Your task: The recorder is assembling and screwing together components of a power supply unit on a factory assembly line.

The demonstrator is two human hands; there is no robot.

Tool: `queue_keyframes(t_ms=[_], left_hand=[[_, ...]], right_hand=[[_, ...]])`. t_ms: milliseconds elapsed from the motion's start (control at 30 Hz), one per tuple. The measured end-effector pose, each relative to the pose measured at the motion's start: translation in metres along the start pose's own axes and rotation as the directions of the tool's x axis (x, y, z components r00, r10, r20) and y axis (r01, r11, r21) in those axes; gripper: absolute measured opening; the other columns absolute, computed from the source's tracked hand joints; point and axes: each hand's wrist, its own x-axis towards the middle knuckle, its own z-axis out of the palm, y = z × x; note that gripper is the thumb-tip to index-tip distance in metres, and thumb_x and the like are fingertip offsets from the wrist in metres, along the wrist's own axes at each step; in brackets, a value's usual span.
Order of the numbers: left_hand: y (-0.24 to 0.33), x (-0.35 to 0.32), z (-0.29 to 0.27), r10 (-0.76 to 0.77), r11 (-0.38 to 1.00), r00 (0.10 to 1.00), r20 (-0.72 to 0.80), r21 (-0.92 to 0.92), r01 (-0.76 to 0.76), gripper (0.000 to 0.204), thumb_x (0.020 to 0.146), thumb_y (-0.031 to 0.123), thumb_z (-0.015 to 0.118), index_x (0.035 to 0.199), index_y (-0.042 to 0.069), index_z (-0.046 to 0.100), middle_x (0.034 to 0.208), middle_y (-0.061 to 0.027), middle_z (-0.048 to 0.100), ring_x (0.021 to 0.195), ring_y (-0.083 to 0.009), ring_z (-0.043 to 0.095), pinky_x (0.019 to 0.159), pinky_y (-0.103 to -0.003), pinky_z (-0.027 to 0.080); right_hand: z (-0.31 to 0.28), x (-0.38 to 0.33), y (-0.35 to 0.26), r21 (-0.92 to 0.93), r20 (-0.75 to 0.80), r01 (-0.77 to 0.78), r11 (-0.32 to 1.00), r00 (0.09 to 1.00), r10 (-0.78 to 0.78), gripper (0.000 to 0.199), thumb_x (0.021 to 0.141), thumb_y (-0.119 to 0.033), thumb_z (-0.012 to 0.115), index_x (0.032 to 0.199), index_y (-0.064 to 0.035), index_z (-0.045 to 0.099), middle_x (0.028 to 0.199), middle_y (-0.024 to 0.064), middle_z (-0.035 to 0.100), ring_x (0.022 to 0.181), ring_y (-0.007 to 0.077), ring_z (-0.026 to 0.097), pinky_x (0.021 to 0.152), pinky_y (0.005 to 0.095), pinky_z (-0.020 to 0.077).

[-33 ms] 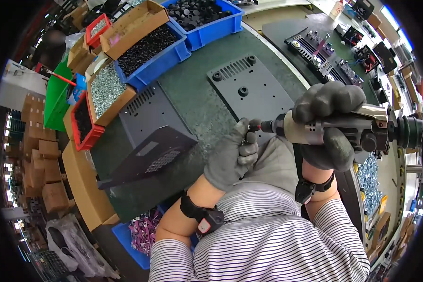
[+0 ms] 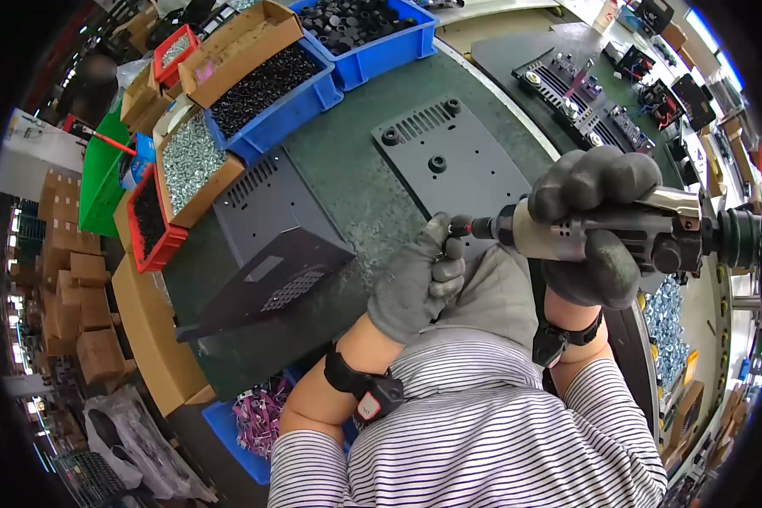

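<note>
The power driver in the right hand points toward the left hand.

Bright, fairly even light glints off the power driver and silver screws, leaving the near face of the bent panel darker, while the upper right edge glares white, distant cartons look soft, and fisheye distortion bows the surface inside a black rim.

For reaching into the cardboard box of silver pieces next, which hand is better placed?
Left hand, probably: nearer the box, though busy at the tip of the power tool. The right hand, wrapped around that tool, is farther off.
</note>
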Motion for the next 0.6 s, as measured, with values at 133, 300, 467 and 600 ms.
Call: queue_keyframes(t_ms=[133,300,467,600], left_hand=[[0.003,0.002,0.005,0.167,0.837,0.977,-0.133,0.544,-0.069,0.027,0.093,0.032,0.051,0.099,0.007,0.059,0.064,0.0045,0.046,0.047,-0.0027,0.034,0.039,-0.017,0.026],[0.019,0.032,-0.007,0.569,0.251,0.822,0.006,0.951,-0.180,0.031,0.087,0.028,0.059,0.107,0.005,0.058,0.069,0.0025,0.047,0.056,-0.0076,0.044,0.048,-0.024,0.037],[0.030,0.068,-0.016,0.702,-0.376,0.675,0.226,0.923,0.083,0.040,0.079,0.022,0.068,0.114,0.004,0.056,0.077,-0.0031,0.055,0.067,-0.0128,0.053,0.063,-0.030,0.045],[0.035,0.072,-0.007,0.673,-0.357,0.727,0.136,0.921,0.158,0.038,0.078,0.024,0.069,0.111,0.006,0.059,0.082,-0.0090,0.062,0.072,-0.0171,0.057,0.067,-0.031,0.046]], right_hand=[[-0.016,0.000,-0.004,-0.026,-0.107,-0.023,0.999,0.994,0.020,0.047,0.071,-0.017,0.061,0.113,-0.0012,0.045,0.085,0.0080,0.045,0.071,0.0195,0.047,0.060,0.0298,0.0400],[-0.052,0.005,-0.008,0.199,-0.092,-0.054,0.979,0.993,0.073,0.049,0.076,-0.015,0.055,0.120,0.0032,0.046,0.100,0.0148,0.055,0.086,0.0264,0.053,0.075,0.0369,0.0431],[-0.066,-0.005,-0.013,0.169,-0.159,-0.187,0.968,0.964,0.214,0.055,0.074,-0.017,0.055,0.123,0.0045,0.042,0.105,0.0134,0.046,0.092,0.0236,0.042,0.082,0.0333,0.0363],[-0.061,-0.010,-0.014,0.168,-0.130,-0.173,0.970,0.972,0.195,0.049,0.075,-0.014,0.054,0.120,0.0051,0.046,0.101,0.0170,0.058,0.088,0.0271,0.058,0.081,0.0379,0.0452]])
